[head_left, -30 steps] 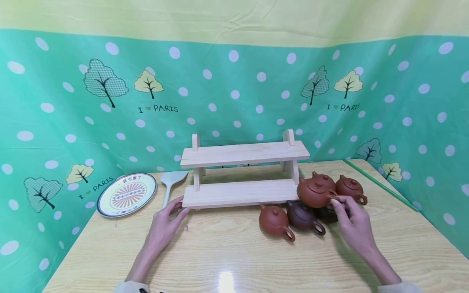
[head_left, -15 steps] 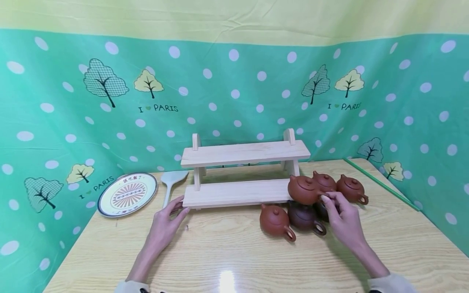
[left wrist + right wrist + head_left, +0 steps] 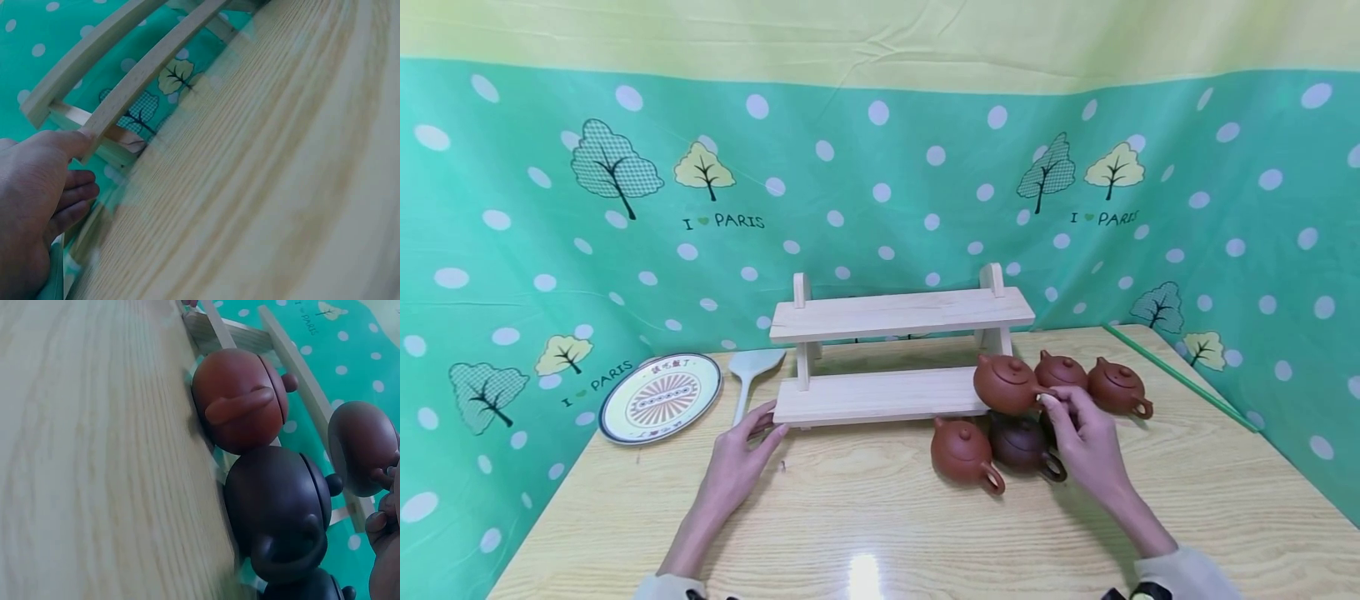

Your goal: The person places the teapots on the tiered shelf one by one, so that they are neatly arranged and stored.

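My right hand (image 3: 1086,442) pinches the handle of a reddish-brown teapot (image 3: 1006,386), raised over the right end of the lower board of a two-tier wooden shelf (image 3: 880,394). In the right wrist view this teapot (image 3: 362,447) hangs at the right, above the others. Below it, a reddish-brown teapot (image 3: 961,452) and a dark one (image 3: 1018,443) stand on the table before the shelf; another dark teapot (image 3: 303,589) is mostly hidden behind my hand in the head view. My left hand (image 3: 736,462) holds the left end of the lower board, thumb at its front corner.
Two more reddish-brown teapots (image 3: 1062,370) (image 3: 1117,386) stand right of the shelf. A green stick (image 3: 1180,379) lies along the table's right side. At left are a patterned plate (image 3: 660,400) and a pale spatula (image 3: 752,367). A dotted green curtain (image 3: 880,167) closes off the back.
My right hand has carried the reddish-brown teapot leftward, from over the teapots at right to the lower board's right end. The left hand has stayed at the shelf.
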Demonstrator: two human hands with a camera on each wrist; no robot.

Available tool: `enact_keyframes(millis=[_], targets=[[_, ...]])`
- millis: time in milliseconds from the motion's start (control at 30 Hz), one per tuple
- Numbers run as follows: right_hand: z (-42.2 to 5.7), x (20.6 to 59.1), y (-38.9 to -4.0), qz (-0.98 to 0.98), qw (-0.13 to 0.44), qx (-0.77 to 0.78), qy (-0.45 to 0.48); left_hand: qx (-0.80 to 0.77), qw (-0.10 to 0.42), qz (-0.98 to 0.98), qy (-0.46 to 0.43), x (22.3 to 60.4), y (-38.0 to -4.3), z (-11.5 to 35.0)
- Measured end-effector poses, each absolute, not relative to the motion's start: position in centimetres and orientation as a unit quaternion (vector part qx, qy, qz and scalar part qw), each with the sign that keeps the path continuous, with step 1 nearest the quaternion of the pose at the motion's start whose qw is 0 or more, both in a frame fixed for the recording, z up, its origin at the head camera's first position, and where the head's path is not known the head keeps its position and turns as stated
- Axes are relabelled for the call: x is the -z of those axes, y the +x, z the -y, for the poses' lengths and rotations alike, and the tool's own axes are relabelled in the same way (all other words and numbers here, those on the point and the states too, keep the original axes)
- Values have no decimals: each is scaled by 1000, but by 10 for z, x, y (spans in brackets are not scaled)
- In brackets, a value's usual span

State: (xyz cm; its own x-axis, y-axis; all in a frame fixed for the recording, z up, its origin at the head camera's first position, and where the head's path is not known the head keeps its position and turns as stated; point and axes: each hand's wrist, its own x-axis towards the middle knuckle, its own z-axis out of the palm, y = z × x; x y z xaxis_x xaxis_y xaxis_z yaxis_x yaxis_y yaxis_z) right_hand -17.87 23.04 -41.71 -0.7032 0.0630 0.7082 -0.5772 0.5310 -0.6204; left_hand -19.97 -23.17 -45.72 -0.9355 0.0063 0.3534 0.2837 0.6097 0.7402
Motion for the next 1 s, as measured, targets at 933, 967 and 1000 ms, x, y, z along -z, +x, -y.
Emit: enact_keyframes(millis=[933, 967, 1000], targets=[[-209, 405, -192, 818, 332, -444, 156, 430, 171, 882, -91, 458, -200, 231], [-208, 405, -192, 818, 331, -444, 156, 430, 171, 882, -91, 457, -200, 231], [-207, 405, -193, 818, 330, -445, 156, 430, 170, 882, -91, 458, -200, 231]])
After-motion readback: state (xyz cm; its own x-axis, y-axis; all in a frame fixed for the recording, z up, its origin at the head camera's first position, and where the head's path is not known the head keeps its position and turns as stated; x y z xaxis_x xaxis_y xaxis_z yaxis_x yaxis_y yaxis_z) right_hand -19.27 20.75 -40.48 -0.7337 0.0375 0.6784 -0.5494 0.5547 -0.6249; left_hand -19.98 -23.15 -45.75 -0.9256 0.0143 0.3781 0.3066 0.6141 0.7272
